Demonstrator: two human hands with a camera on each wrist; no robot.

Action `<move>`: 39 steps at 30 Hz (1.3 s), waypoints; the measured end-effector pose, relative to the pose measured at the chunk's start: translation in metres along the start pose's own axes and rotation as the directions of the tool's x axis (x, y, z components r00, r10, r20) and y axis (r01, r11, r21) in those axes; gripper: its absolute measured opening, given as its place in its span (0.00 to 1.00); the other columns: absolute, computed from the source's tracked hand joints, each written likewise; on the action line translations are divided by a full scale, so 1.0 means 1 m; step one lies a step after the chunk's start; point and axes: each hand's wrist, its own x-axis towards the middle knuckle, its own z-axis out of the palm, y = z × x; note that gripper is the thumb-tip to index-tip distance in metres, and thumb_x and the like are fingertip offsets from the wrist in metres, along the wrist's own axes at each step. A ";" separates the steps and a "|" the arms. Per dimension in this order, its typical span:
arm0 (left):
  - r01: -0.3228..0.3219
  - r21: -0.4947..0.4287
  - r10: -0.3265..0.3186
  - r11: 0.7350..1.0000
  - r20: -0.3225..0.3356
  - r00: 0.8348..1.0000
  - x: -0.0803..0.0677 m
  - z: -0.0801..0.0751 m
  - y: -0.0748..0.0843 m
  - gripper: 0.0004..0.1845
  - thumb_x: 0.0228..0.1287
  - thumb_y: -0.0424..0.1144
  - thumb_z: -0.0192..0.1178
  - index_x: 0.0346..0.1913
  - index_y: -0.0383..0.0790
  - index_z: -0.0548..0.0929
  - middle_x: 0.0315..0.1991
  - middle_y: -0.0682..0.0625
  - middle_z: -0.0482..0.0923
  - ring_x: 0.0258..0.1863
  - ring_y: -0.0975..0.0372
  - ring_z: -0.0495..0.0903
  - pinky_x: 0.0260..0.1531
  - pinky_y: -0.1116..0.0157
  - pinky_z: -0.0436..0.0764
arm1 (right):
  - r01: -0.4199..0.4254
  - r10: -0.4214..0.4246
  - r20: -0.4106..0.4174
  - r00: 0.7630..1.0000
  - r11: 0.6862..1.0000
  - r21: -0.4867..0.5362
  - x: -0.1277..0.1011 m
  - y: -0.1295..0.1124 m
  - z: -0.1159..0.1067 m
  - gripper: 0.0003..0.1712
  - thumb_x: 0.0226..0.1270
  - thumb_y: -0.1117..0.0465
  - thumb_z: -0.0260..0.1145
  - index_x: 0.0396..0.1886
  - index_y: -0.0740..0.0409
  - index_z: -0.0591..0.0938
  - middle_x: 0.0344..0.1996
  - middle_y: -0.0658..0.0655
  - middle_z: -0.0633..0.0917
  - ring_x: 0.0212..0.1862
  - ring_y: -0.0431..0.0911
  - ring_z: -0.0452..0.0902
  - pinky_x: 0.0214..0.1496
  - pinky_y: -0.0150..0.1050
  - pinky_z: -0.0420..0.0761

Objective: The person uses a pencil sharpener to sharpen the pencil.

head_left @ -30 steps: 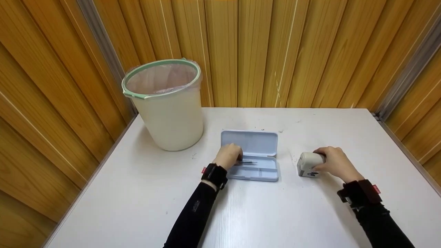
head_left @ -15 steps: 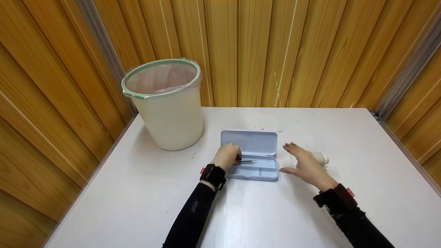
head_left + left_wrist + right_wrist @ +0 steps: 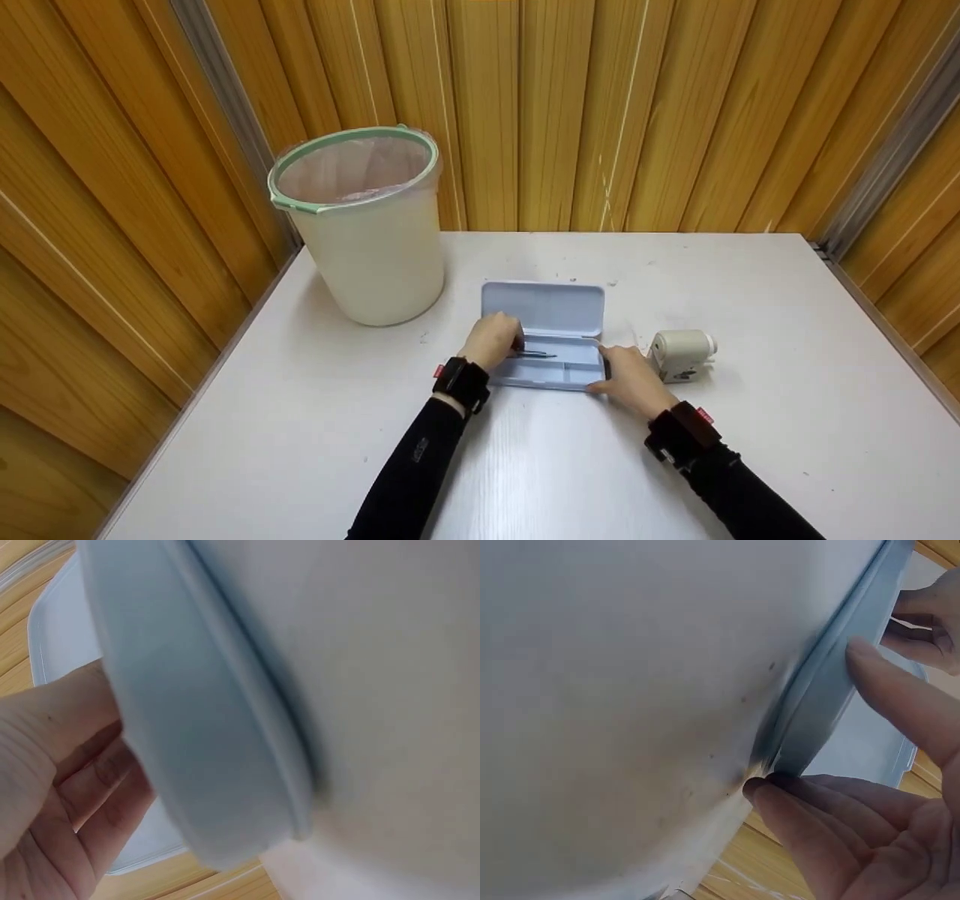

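Your left hand sits over the left end of the open pale blue pencil case, which lies flat near the middle of the white table with its lid folded back away from you. Your left fingers are curled at the case's left edge, and from the head view a thin dark pen pokes out from under them and lies along the tray, pointing right; the fingers appear to pinch its near end, though the grip itself is hidden behind your knuckles. The left wrist view shows only the blurred blue rim of the case close up, with your fingers tucked against it. Your right hand is at the tray's right front corner, and the right wrist view shows it plainly: the thumb presses under the corner where the case meets the table, while the fingers reach over the rim from above, loosely bent, so the corner is held between them. Just to the right of that hand, untouched, a small cream-coloured pencil sharpener stands on the table. Well off to the left, near the back corner, a cream bin with a green rim and a clear liner stands upright against the wooden wall.
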 end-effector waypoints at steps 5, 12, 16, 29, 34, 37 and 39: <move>0.012 0.001 -0.012 1.000 -0.010 1.000 -0.005 -0.002 -0.004 0.05 0.48 0.32 0.74 0.30 0.43 0.91 0.30 0.49 0.89 0.32 0.56 0.88 0.37 0.64 0.86 | 0.009 -0.009 -0.017 1.000 1.000 -0.003 0.002 -0.006 0.002 0.41 0.47 0.60 0.78 0.61 0.73 0.75 0.49 0.74 0.83 0.50 0.64 0.81 0.57 0.59 0.78; 0.035 -0.049 -0.034 0.998 0.019 0.999 -0.016 -0.006 -0.018 0.04 0.49 0.32 0.74 0.30 0.41 0.91 0.31 0.49 0.89 0.34 0.56 0.88 0.40 0.63 0.86 | 0.019 -0.020 -0.036 0.999 1.000 -0.014 0.006 -0.021 0.011 0.28 0.44 0.61 0.80 0.46 0.67 0.83 0.36 0.63 0.87 0.39 0.54 0.82 0.50 0.54 0.81; 0.043 -0.065 -0.042 0.997 0.015 0.999 -0.021 -0.008 -0.024 0.04 0.49 0.32 0.74 0.30 0.41 0.91 0.31 0.49 0.89 0.33 0.56 0.88 0.40 0.62 0.86 | 0.036 -0.037 -0.053 0.998 0.999 -0.027 0.008 -0.028 0.017 0.25 0.43 0.61 0.80 0.43 0.67 0.83 0.34 0.62 0.87 0.36 0.53 0.82 0.48 0.53 0.82; 0.059 -0.095 -0.056 0.994 0.032 0.998 -0.023 -0.021 -0.014 0.10 0.47 0.35 0.75 0.35 0.38 0.91 0.32 0.47 0.89 0.34 0.55 0.87 0.40 0.61 0.85 | 0.098 -0.106 -0.059 0.993 0.987 -0.129 -0.005 -0.025 -0.013 0.41 0.49 0.60 0.78 0.65 0.65 0.74 0.61 0.71 0.77 0.63 0.69 0.72 0.61 0.64 0.73; 0.049 -0.149 -0.041 0.988 0.059 0.997 -0.018 -0.026 0.004 0.16 0.51 0.38 0.74 0.44 0.37 0.88 0.41 0.46 0.89 0.41 0.55 0.87 0.48 0.61 0.83 | 0.111 -0.145 -0.139 0.980 0.968 -0.226 -0.013 -0.009 -0.048 0.39 0.44 0.65 0.80 0.59 0.68 0.78 0.64 0.74 0.73 0.70 0.74 0.59 0.65 0.71 0.63; 0.021 -0.156 -0.014 0.987 0.049 0.999 -0.014 -0.025 0.018 0.21 0.53 0.41 0.73 0.51 0.39 0.86 0.48 0.47 0.87 0.49 0.56 0.85 0.54 0.63 0.81 | 0.053 -0.099 -0.165 0.981 0.964 -0.261 -0.016 0.005 -0.067 0.43 0.39 0.68 0.81 0.61 0.68 0.77 0.65 0.77 0.70 0.70 0.77 0.55 0.65 0.75 0.59; 0.008 -0.170 0.000 0.985 0.043 0.999 -0.012 -0.024 0.027 0.25 0.54 0.42 0.73 0.56 0.41 0.83 0.53 0.47 0.85 0.53 0.57 0.84 0.57 0.63 0.79 | 0.013 -0.058 -0.165 0.985 0.965 -0.262 -0.019 0.015 -0.076 0.45 0.37 0.71 0.79 0.62 0.68 0.75 0.65 0.78 0.69 0.69 0.79 0.54 0.64 0.77 0.58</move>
